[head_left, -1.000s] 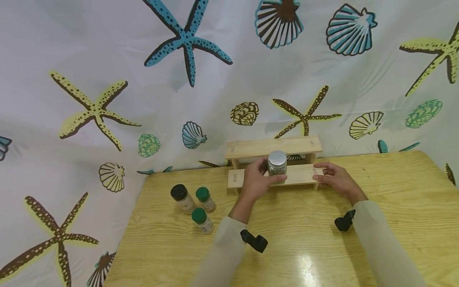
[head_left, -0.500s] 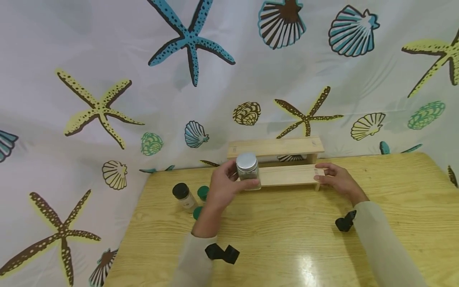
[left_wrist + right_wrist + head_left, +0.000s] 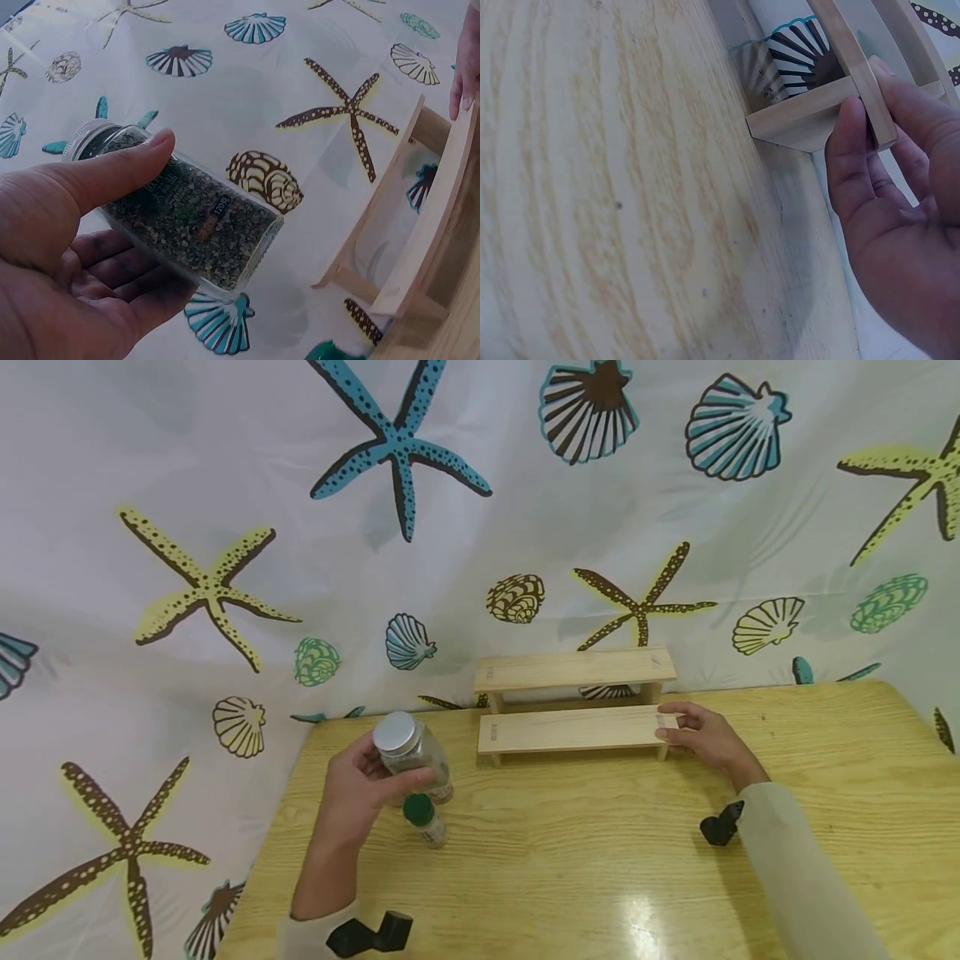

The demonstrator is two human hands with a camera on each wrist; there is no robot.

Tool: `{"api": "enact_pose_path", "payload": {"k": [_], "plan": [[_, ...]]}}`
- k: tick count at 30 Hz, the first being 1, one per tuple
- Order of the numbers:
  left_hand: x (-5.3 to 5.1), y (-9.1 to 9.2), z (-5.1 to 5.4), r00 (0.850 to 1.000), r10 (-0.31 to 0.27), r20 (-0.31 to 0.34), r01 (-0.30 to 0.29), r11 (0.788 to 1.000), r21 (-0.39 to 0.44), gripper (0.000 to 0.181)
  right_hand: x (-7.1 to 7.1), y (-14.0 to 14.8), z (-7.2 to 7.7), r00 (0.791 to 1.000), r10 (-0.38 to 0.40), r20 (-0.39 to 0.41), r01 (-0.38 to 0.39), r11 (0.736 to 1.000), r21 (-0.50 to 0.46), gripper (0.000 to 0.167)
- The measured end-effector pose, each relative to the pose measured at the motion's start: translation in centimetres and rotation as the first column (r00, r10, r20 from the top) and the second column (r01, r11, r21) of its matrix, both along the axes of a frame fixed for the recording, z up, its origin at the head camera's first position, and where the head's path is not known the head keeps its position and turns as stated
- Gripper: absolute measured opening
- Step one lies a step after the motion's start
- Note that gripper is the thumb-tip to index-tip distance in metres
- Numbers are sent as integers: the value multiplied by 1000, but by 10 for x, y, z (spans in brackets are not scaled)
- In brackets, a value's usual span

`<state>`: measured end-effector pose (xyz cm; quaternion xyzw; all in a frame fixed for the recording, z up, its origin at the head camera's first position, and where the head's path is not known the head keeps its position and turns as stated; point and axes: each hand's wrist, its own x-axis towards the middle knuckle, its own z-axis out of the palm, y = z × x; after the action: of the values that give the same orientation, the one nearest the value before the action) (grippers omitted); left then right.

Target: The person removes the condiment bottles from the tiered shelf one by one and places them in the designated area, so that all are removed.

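Observation:
My left hand [image 3: 360, 797] grips a clear glass spice jar [image 3: 422, 757] with a silver lid, held tilted above the left part of the table. Dark, coarse grains fill the jar [image 3: 195, 214] in the left wrist view, with the thumb across its label side. At the right end of a two-step wooden shelf [image 3: 570, 729], my right hand [image 3: 708, 739] pinches the lower step's end. In the right wrist view, thumb and fingers lie on either side of that board [image 3: 874, 105]. Just below the held jar stands a small green-capped spice bottle [image 3: 423, 820]; another bottle behind is mostly hidden.
The wooden table [image 3: 570, 860] reaches back to a hanging cloth [image 3: 465, 543] printed with starfish and shells. The shelf's upper step [image 3: 573, 668] stands close against this cloth. A green cap [image 3: 334, 351] shows at the bottom of the left wrist view.
My left hand has carried the glass spice jar from above the shelf's lower step leftward, over the bottles, tilting it. The right hand stays at the shelf's end.

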<state>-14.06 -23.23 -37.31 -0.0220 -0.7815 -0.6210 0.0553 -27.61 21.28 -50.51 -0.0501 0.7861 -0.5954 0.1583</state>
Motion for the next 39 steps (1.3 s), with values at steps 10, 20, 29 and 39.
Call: {"api": "enact_pose_path", "payload": {"k": [10,20,29,39], "plan": [[23,-53,-25,991,117,58,-113,992,-54,64,1,1,0,1000,-7,-7,7,1000,19,65],[20,-80,-64,978,107,179,-82,986,-143,70,3,2,1,1000,-3,-12,3,1000,22,64],[16,-101,-95,972,70,222,-38,989,-144,73,4,-2,1,1000,-4,1,4,1000,-3,66],[13,-104,-123,967,4,255,18,996,-85,72,5,-2,3,1000,4,-6,-4,1000,11,64]]}}
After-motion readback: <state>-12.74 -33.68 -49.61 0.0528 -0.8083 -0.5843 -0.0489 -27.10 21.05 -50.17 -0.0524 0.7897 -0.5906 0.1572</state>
